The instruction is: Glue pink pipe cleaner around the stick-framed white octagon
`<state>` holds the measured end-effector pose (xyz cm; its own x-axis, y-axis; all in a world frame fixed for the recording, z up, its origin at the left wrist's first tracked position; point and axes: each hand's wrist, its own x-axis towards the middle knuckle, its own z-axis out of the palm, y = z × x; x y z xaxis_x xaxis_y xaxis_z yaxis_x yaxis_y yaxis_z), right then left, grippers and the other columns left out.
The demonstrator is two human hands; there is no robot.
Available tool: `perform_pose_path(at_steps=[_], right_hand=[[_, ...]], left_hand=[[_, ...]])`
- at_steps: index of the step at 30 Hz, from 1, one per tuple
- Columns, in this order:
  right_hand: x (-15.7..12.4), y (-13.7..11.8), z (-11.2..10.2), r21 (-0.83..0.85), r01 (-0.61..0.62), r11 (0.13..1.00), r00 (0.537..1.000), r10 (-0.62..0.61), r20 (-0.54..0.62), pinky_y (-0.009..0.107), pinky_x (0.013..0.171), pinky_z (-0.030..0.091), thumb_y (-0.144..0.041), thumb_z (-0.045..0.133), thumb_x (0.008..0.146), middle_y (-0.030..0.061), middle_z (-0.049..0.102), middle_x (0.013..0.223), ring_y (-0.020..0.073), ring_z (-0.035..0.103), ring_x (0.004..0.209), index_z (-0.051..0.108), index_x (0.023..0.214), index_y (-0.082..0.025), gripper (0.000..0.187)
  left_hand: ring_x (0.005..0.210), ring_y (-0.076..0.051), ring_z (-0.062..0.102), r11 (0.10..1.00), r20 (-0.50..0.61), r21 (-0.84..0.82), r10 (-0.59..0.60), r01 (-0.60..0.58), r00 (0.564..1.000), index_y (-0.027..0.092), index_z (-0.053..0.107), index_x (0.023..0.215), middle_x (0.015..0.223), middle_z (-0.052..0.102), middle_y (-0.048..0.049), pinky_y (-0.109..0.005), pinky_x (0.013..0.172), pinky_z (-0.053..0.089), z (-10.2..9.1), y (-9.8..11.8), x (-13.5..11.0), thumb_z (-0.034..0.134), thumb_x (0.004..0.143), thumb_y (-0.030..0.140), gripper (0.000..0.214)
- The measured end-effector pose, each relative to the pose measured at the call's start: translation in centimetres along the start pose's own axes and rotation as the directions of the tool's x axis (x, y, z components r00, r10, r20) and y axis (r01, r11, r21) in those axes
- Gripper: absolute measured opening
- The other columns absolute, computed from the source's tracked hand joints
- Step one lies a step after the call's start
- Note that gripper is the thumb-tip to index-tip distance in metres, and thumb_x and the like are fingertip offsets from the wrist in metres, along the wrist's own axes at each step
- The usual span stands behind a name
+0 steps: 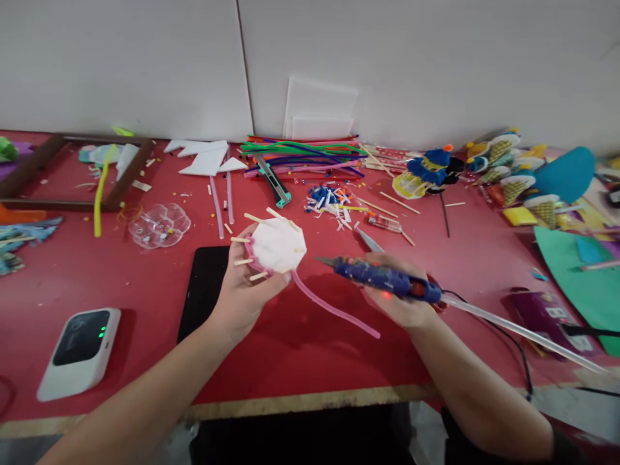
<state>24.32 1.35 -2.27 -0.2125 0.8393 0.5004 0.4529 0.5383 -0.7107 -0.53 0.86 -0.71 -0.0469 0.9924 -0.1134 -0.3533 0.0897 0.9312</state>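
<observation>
Over the near table (300,361), the left hand (247,274) grips a stick-studded white disc (277,245) trailing a pink tube (334,309), while the right hand (397,300) is clamped on a glue gun (382,278) whose hot tip, so close, could scorch skin.

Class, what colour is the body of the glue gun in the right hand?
The glue gun is dark blue with pale speckles; head view.

The left hand (242,284) and right hand (398,307) were bare, forearms uncovered; a dark sleeve (574,449) edged the right elbow, with dark clothing (300,439) below.
</observation>
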Motion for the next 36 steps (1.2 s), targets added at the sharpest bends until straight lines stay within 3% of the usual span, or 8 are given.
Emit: perform_pose_path(at_steps=[5, 10, 16, 19, 31, 36], right_hand=[[0.8, -1.2, -0.5, 0.133, 0.174, 0.976, 0.979, -0.186, 0.085, 0.032, 0.058, 0.053, -0.024, 0.059, 0.078, 0.0037, 0.067, 0.075, 0.0177, 0.063, 0.062, 0.064, 0.093, -0.021, 0.016], [0.6, -0.9, -0.7, 0.01, 0.319, 0.948, 0.938, -0.317, 0.142, 0.036, 0.065, 0.058, -0.029, 0.058, 0.081, 0.0084, 0.07, 0.084, 0.0212, 0.068, 0.072, 0.064, 0.106, -0.017, 0.029], [0.2, -1.3, -1.1, -0.093, 0.371, 0.924, 0.924, -0.357, 0.135, 0.038, 0.07, 0.059, -0.039, 0.052, 0.089, 0.0103, 0.07, 0.088, 0.0231, 0.07, 0.08, 0.064, 0.106, -0.017, 0.03], [0.1, -1.4, -1.2, -0.117, 0.379, 0.918, 0.921, -0.363, 0.14, 0.039, 0.07, 0.059, -0.042, 0.049, 0.092, 0.0101, 0.071, 0.087, 0.0232, 0.07, 0.08, 0.063, 0.107, -0.017, 0.032], [0.3, -1.9, -1.2, -0.193, 0.424, 0.885, 0.903, -0.398, 0.159, 0.038, 0.066, 0.057, -0.042, 0.044, 0.097, 0.0101, 0.069, 0.083, 0.0215, 0.067, 0.074, 0.06, 0.103, -0.017, 0.031], [0.3, -2.2, -1.1, -0.23, 0.434, 0.871, 0.9, -0.413, 0.137, 0.035, 0.064, 0.056, -0.037, 0.043, 0.097, 0.0084, 0.068, 0.079, 0.0202, 0.066, 0.07, 0.061, 0.098, -0.017, 0.026]], left_hand=[[0.108, -0.021, 0.068, 0.989, 0.03, 0.096, 0.107, -0.11, 0.994, 0.032, 0.05, 0.126, 0.123, 0.066, -0.0024, -0.031, 0.088, 0.06, -0.1, -0.5, -0.2, 0.084, 0.065, 0.018, 0.071], [0.12, -0.024, 0.061, 0.942, 0.102, 0.126, 0.299, -0.31, 0.949, 0.034, 0.047, 0.126, 0.139, 0.054, -0.004, -0.038, 0.093, 0.058, -0.2, -0.7, -0.1, 0.084, 0.065, 0.018, 0.073], [0.118, -0.029, 0.06, 0.825, 0.085, 0.351, 0.443, -0.443, 0.892, 0.031, 0.046, 0.128, 0.137, 0.05, -0.009, -0.047, 0.094, 0.058, -0.2, -0.8, -0.2, 0.086, 0.061, 0.017, 0.079], [0.118, -0.03, 0.059, 0.811, 0.063, 0.376, 0.461, -0.449, 0.885, 0.033, 0.045, 0.129, 0.135, 0.048, -0.0083, -0.048, 0.095, 0.057, -0.3, -1.1, -0.2, 0.086, 0.059, 0.017, 0.082], [0.112, -0.025, 0.061, 0.758, 0.144, 0.395, 0.507, -0.52, 0.85, 0.032, 0.043, 0.132, 0.131, 0.051, -0.0078, -0.047, 0.093, 0.057, -0.6, -1.1, 0.0, 0.087, 0.058, 0.013, 0.089], [0.114, -0.027, 0.059, 0.765, 0.126, 0.413, 0.489, -0.494, 0.863, 0.034, 0.041, 0.133, 0.131, 0.046, -0.0082, -0.049, 0.092, 0.057, -0.7, -1.4, 0.0, 0.087, 0.055, 0.01, 0.094]])
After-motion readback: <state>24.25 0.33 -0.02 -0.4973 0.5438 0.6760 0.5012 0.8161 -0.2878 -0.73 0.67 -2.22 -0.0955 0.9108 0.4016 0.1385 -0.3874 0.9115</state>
